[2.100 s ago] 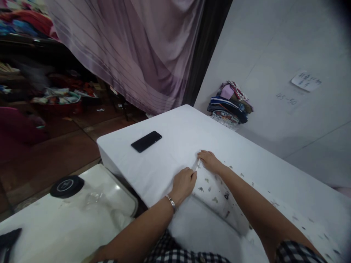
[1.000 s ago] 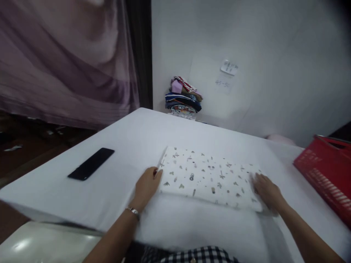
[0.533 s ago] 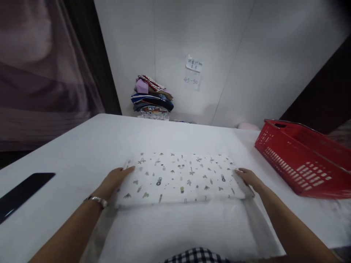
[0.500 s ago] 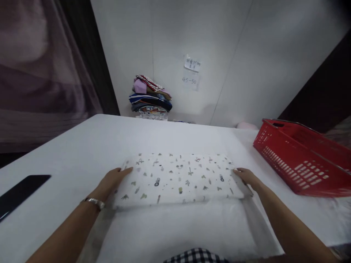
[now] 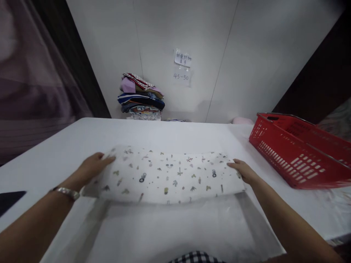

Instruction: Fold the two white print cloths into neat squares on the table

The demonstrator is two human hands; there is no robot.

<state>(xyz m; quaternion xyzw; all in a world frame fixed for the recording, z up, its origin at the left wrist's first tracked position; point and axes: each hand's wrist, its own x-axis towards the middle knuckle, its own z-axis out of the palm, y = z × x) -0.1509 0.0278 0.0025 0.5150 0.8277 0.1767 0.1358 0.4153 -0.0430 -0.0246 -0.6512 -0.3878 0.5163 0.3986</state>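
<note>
A mauve curtain [image 5: 33,80] hangs at far left. On the white desk [image 5: 175,133], the left hand [image 5: 87,170] pinches the left edge of the printed cloth [image 5: 167,177] in its fingers at centre frame. Folded clothes [image 5: 141,98] are stacked by the wall behind. The right hand [image 5: 244,171] clasps the cloth's right edge in its fingers. A red basket [image 5: 298,153] sits at right.

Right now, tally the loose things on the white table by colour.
White: 1, the printed folded cloth, its ends in the left hand and right hand.
Red: 1, the slotted plastic basket.
Black: 1, a flat slab, far left.
Total: 3.
</note>
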